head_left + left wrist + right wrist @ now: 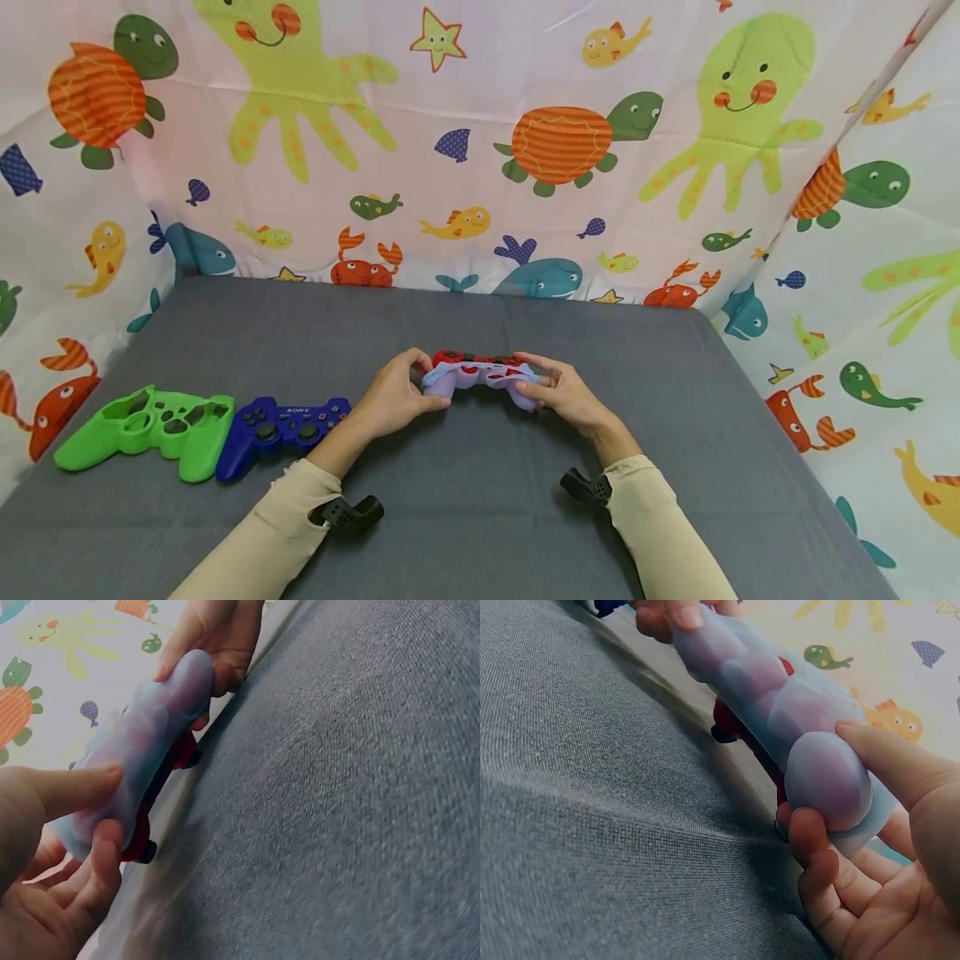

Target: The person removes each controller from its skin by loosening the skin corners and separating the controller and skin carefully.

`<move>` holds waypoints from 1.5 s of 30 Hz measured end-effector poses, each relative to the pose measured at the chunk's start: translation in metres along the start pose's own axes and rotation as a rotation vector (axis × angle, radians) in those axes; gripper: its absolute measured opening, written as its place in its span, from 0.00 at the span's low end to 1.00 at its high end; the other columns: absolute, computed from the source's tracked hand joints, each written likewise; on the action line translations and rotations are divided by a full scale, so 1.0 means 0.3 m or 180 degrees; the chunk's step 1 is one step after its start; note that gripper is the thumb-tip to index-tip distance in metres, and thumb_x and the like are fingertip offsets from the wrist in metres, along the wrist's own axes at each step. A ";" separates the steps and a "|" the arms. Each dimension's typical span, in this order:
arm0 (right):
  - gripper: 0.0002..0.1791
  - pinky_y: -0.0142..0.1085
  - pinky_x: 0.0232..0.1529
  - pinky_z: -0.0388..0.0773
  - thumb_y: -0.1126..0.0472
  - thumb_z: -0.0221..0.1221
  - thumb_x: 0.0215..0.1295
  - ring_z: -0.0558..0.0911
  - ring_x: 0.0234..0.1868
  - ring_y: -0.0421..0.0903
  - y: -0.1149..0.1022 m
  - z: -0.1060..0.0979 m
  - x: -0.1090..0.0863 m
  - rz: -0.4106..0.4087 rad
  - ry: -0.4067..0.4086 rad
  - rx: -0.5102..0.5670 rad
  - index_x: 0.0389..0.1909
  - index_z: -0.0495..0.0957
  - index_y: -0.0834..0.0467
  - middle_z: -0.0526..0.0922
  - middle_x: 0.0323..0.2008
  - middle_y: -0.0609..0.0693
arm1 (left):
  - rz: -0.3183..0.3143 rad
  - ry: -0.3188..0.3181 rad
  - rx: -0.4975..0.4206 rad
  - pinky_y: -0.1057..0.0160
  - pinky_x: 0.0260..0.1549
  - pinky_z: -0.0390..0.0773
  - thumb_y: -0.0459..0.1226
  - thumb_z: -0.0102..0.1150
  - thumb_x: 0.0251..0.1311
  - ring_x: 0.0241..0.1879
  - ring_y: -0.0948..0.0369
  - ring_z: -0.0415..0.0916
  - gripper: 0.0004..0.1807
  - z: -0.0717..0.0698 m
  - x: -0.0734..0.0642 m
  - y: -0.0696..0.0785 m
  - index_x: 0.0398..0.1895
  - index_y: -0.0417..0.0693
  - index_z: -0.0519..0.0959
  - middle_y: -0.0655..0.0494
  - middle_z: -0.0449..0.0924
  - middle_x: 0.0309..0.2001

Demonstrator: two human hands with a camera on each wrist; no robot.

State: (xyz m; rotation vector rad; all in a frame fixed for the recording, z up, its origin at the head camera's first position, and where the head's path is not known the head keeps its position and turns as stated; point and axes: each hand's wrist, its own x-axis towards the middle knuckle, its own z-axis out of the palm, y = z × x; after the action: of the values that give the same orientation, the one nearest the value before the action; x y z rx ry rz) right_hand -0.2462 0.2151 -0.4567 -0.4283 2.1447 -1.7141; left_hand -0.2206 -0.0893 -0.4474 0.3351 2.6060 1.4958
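A red game controller (450,358) is partly inside a translucent pale-blue silicone cover (468,379), near the middle of the table. By its left end, my left hand (393,396) grips it between thumb and fingers. My right hand (567,398) pinches the other end. In the left wrist view the cover (146,742) wraps the controller's back and handles, while red body (140,841) and dark thumbsticks show past its edge. From the right wrist, a rounded covered handle (829,780) sits between my thumb and fingers.
On the left of the grey table (465,517) lie an empty green silicone cover (180,421) and a blue controller (281,425), close beside each other. A curtain (480,167) printed with sea animals hangs behind the table and at both sides.
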 end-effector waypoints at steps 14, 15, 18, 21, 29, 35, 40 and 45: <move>0.31 0.28 0.30 0.76 0.61 0.58 0.74 0.80 0.25 0.35 -0.005 0.004 -0.004 0.0114 0.0093 0.0058 0.75 0.63 0.58 0.84 0.28 0.39 | 0.0080 0.0571 -0.0333 0.66 0.21 0.73 0.38 0.74 0.57 0.19 0.65 0.75 0.28 0.037 0.004 0.013 0.59 0.43 0.75 0.43 0.80 0.57; 0.31 0.28 0.30 0.76 0.61 0.58 0.74 0.80 0.25 0.35 -0.006 0.004 -0.006 0.0103 0.0067 0.0019 0.75 0.63 0.58 0.84 0.29 0.38 | 0.0096 0.0542 -0.0332 0.67 0.20 0.71 0.38 0.74 0.57 0.18 0.65 0.73 0.27 0.036 0.004 0.009 0.58 0.43 0.75 0.42 0.80 0.56; 0.31 0.29 0.29 0.76 0.61 0.59 0.73 0.80 0.25 0.34 -0.005 0.002 -0.011 0.0054 -0.0020 -0.0074 0.75 0.63 0.59 0.84 0.30 0.38 | 0.0157 0.0432 -0.0346 0.67 0.18 0.68 0.37 0.74 0.57 0.16 0.65 0.69 0.25 0.030 0.004 0.000 0.55 0.44 0.74 0.42 0.78 0.55; 0.30 0.28 0.29 0.76 0.61 0.58 0.74 0.79 0.24 0.33 -0.001 -0.003 -0.013 0.0049 -0.0052 -0.0089 0.74 0.64 0.59 0.83 0.30 0.37 | 0.0188 0.0342 -0.0415 0.67 0.17 0.66 0.38 0.75 0.56 0.15 0.65 0.66 0.24 0.024 0.001 0.003 0.52 0.45 0.74 0.44 0.77 0.54; 0.30 0.28 0.29 0.76 0.62 0.58 0.74 0.79 0.24 0.34 0.005 -0.013 -0.006 0.0038 -0.0106 -0.0072 0.75 0.64 0.57 0.83 0.32 0.39 | 0.0154 0.0341 -0.0544 0.68 0.22 0.71 0.36 0.76 0.54 0.17 0.64 0.68 0.24 0.019 -0.006 0.021 0.49 0.43 0.73 0.44 0.76 0.49; 0.31 0.28 0.28 0.75 0.61 0.58 0.74 0.78 0.24 0.35 0.000 -0.013 -0.007 0.0066 -0.0104 -0.0065 0.75 0.64 0.56 0.82 0.29 0.39 | 0.0124 0.0435 -0.0489 0.65 0.29 0.73 0.37 0.77 0.53 0.28 0.58 0.73 0.22 0.023 -0.009 0.032 0.45 0.42 0.74 0.45 0.77 0.45; 0.32 0.27 0.28 0.75 0.62 0.59 0.73 0.77 0.23 0.33 -0.005 -0.008 -0.004 0.0031 -0.0091 -0.0009 0.76 0.62 0.59 0.82 0.27 0.38 | 0.0136 0.0524 -0.0393 0.62 0.34 0.70 0.37 0.77 0.53 0.36 0.54 0.72 0.20 0.026 -0.009 0.037 0.42 0.43 0.75 0.46 0.78 0.43; 0.33 0.28 0.28 0.75 0.63 0.58 0.73 0.76 0.23 0.32 -0.007 -0.004 -0.002 0.0029 -0.0095 -0.0033 0.76 0.61 0.60 0.80 0.23 0.37 | 0.0097 0.0580 -0.0334 0.62 0.33 0.67 0.38 0.77 0.52 0.36 0.54 0.71 0.20 0.033 -0.009 0.040 0.41 0.43 0.75 0.47 0.78 0.42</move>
State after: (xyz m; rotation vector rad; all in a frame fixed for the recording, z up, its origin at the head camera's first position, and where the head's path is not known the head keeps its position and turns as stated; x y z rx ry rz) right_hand -0.2463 0.2160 -0.4543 -0.4436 2.1321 -1.6820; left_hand -0.2142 -0.0759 -0.4420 0.2391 2.6543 1.7423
